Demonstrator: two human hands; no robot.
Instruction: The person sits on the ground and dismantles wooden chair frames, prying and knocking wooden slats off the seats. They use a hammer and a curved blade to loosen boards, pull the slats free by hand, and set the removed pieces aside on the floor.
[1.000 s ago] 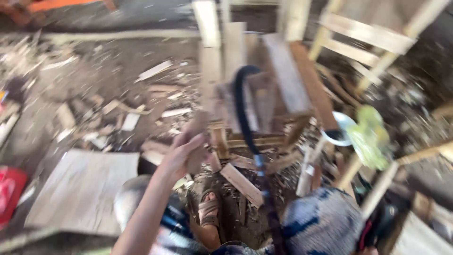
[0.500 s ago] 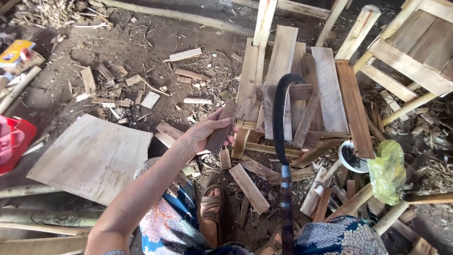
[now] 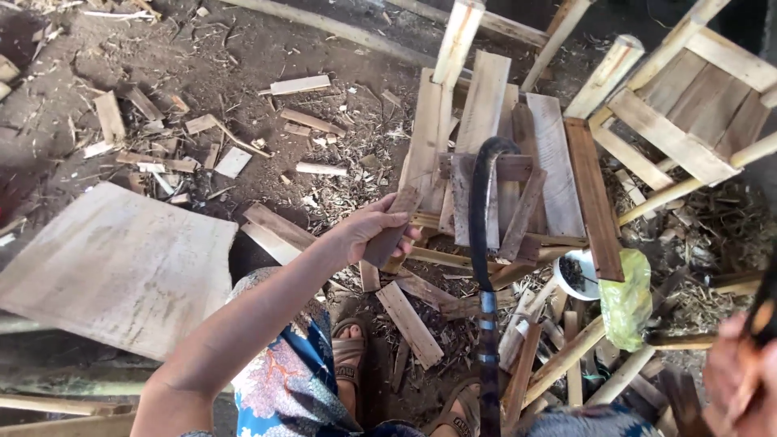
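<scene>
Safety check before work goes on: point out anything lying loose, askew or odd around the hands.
Offcuts and shavings litter the dirt floor. Loose slats lie crooked across the frame. The left hand grips a small wood piece. A curved dark blade arches over the pile. The right hand is cut off at the picture's edge.

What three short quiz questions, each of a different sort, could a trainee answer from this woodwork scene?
1. True or false: the left hand holds a short dark wooden slat.
2. Which lies beside the white bowl? A) a yellow-green plastic bag B) a red bucket
3. Fill in: the flat pale wooden board lies on the person's ____ side.

Key: 1 true; 2 A; 3 left.
</scene>
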